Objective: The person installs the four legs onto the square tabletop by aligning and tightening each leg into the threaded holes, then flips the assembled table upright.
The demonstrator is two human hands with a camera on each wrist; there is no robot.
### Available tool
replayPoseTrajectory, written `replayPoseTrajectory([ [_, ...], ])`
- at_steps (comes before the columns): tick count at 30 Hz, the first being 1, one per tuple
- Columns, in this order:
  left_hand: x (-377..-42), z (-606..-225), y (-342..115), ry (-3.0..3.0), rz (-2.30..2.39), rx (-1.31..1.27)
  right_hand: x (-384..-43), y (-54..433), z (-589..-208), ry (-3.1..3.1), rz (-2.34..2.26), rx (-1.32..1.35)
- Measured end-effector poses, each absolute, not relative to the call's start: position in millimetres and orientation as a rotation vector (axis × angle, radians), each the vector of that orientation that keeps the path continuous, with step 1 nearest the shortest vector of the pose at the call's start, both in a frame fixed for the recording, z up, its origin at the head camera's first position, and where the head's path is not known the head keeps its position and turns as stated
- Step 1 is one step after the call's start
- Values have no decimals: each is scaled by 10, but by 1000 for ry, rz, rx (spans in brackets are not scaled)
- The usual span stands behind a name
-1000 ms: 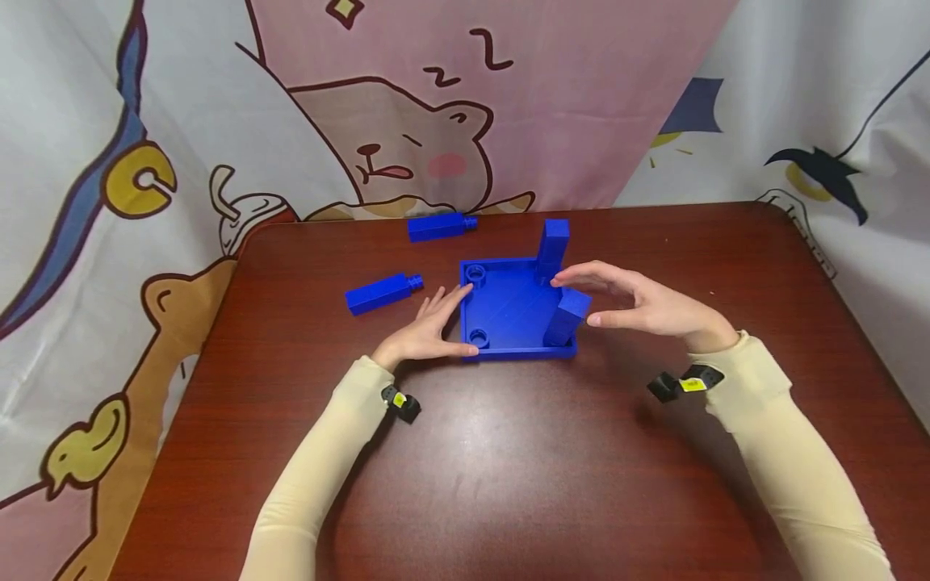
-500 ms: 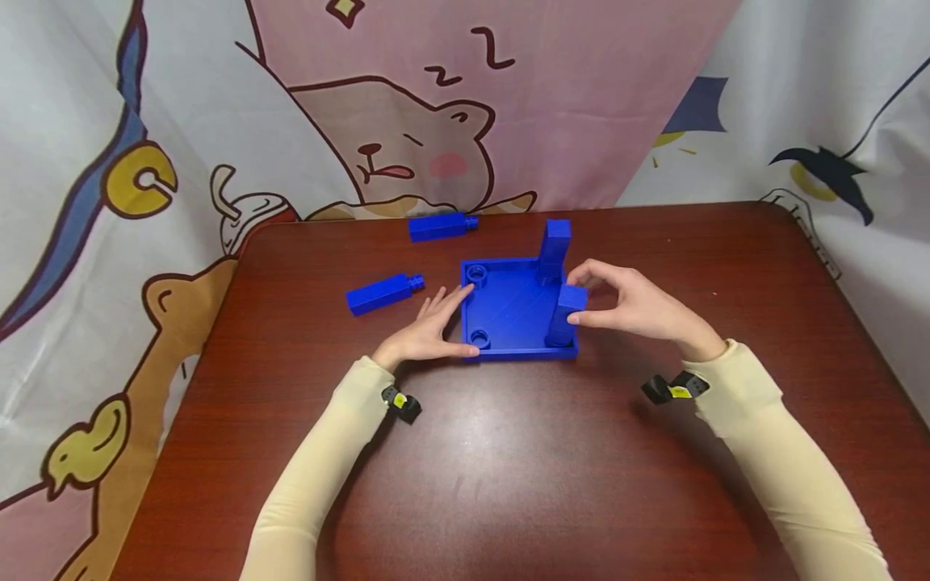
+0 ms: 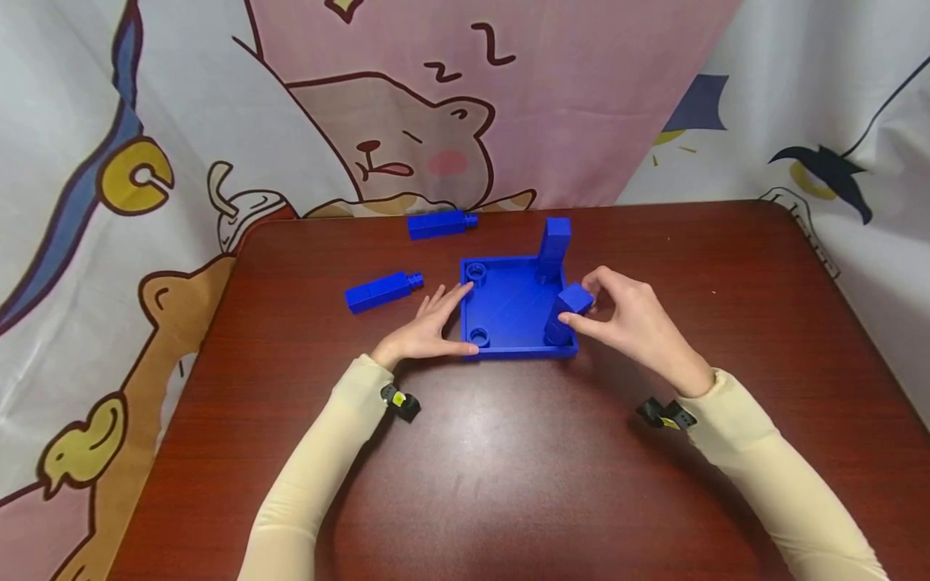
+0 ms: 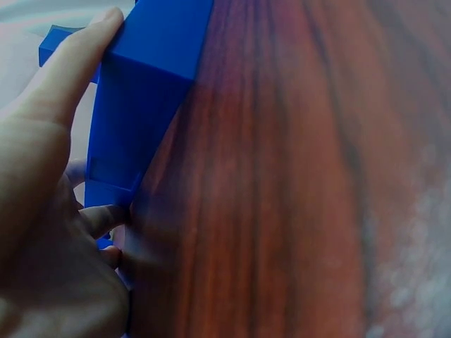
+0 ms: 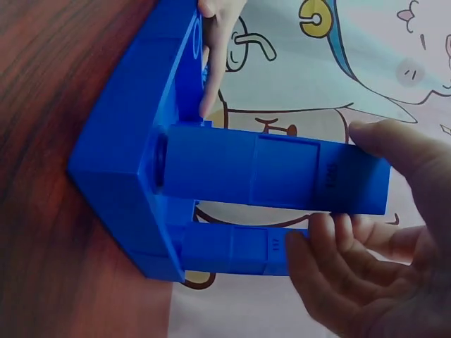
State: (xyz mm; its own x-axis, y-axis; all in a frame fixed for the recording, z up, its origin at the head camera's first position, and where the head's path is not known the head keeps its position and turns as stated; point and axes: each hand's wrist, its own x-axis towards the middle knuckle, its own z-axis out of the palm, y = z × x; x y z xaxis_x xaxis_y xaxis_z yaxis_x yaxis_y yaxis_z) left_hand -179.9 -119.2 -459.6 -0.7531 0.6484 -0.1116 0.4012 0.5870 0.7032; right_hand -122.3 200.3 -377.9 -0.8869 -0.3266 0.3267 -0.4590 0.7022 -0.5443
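A blue square tray-like base (image 3: 508,353) lies on the table with ring-shaped sockets at its two left corners. My left hand (image 3: 427,332) rests against its left side, fingers straight and spread, thumb on the front left corner. At the front right corner, my right hand (image 3: 630,319) pinches the upper part of a blue square post (image 5: 211,165) between thumb and fingers. This post stands in the base's corner, leaning slightly right in the head view; its lower end is hidden by the rim. A second blue post (image 3: 555,242) stands upright at the back right corner.
Two loose blue posts with threaded ends, one nearer (image 3: 381,292) and one farther (image 3: 439,225), lie left of and behind the base. A patterned curtain (image 3: 581,105) hangs behind the brown table (image 3: 494,484).
My right hand has come from beside the front post to pinching it, and its wrist has turned. The post's top has rotated. My left hand has stayed in place.
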Motion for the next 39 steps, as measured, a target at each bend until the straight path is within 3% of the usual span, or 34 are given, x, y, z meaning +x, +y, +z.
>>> replayPoseTrajectory([
  [5,-1804,-4594,-1190,2463,959,850,-1224,2088,-3679,-2815,983,707],
  [12,-1800,-4586,-1204,2455,962,837,-1283,2212,-3508,-2766,1133,1126],
  [17,-1804,-4596,-1205,2457,958,838,-1327,2180,-3527,-2754,1173,1253],
  [39,-1816,-4604,-1198,2462,942,841,-1238,1934,-3784,-2562,959,729],
])
